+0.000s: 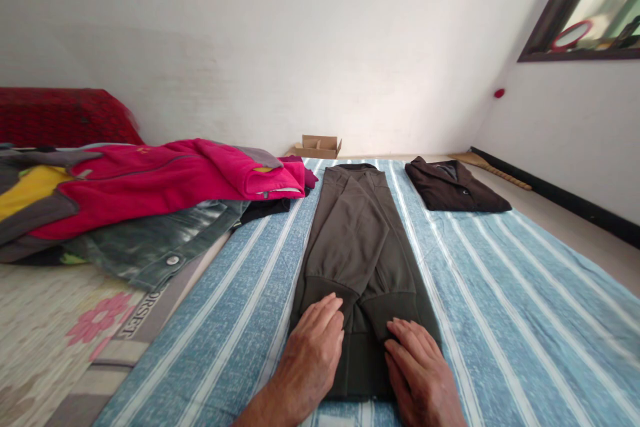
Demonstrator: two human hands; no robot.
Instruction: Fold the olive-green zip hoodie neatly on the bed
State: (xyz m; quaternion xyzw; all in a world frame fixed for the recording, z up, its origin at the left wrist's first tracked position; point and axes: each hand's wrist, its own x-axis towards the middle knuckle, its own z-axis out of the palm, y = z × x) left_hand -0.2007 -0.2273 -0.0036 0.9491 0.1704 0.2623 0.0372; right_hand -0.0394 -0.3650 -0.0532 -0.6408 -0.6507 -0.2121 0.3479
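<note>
A dark olive-grey long-sleeved top (pixel 350 247) lies in a long narrow shape on the blue striped bed cover (pixel 240 280). Its sides are folded in and both sleeves run down its front, crossing near the upper part. The collar is at the far end, and the ribbed hem is near me. My left hand (pixel 313 347) rests on the left cuff and edge with its fingers stretched out. On the right cuff and edge lies my right hand (pixel 423 370), its fingers flat on the fabric. Neither hand grips the cloth visibly.
To the left lies a heap with a pink, grey and yellow jacket (pixel 150 183) over green denim (pixel 160 240). A folded dark brown garment (pixel 457 187) sits at the right. An open cardboard box (pixel 320 145) stands by the wall; a window (pixel 595 10) is upper right.
</note>
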